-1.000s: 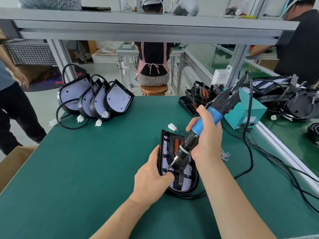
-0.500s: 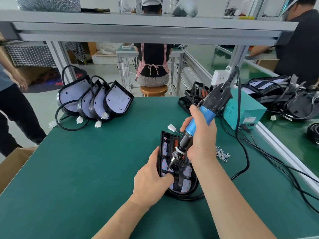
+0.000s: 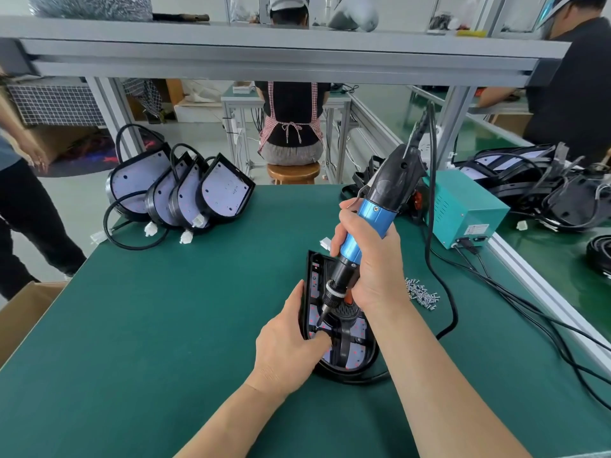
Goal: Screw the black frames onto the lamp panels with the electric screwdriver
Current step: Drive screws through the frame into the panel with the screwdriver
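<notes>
A lamp panel (image 3: 355, 353) with a black frame (image 3: 344, 338) laid over it lies flat on the green table (image 3: 165, 309). My left hand (image 3: 287, 345) holds the panel's left edge, thumb along the rim and fingers curled onto the face. My right hand (image 3: 372, 266) grips the blue and black electric screwdriver (image 3: 370, 223), which stands steeply. Its bit touches the panel just above my left fingers. A small heap of screws (image 3: 421, 294) lies to the right of the panel.
Several lamp panels (image 3: 185, 193) with cables lean at the table's far left. A teal power box (image 3: 463, 209) stands at the right edge, with black cables (image 3: 443, 292) trailing across the table. More black parts (image 3: 545, 190) pile on the neighbouring bench. People stand left, behind and right.
The screwdriver has swung more upright and shifted left, and its bit has come down onto the panel. My left hand has kept its hold.
</notes>
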